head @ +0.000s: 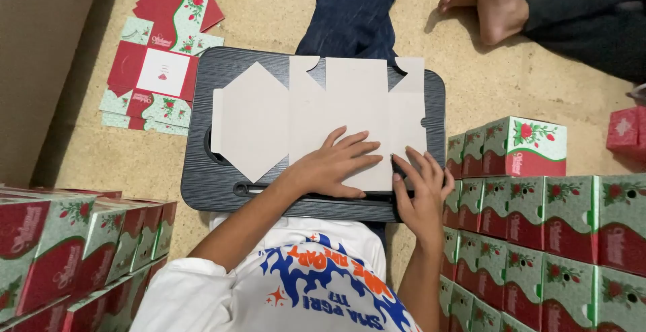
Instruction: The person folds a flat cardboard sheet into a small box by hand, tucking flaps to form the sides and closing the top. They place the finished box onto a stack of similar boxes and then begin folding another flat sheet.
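I am pressing my left hand (334,166) flat, fingers spread, on the unfolded box blank (316,113) lying on the counter (202,184), while my right hand (420,194), holding nothing, is creasing its edge; firm, even pressure should help.

The camera on my head is looking almost straight down, close over my lap, taking in the dark surface (202,190) across my legs and the floor (269,9) beyond.
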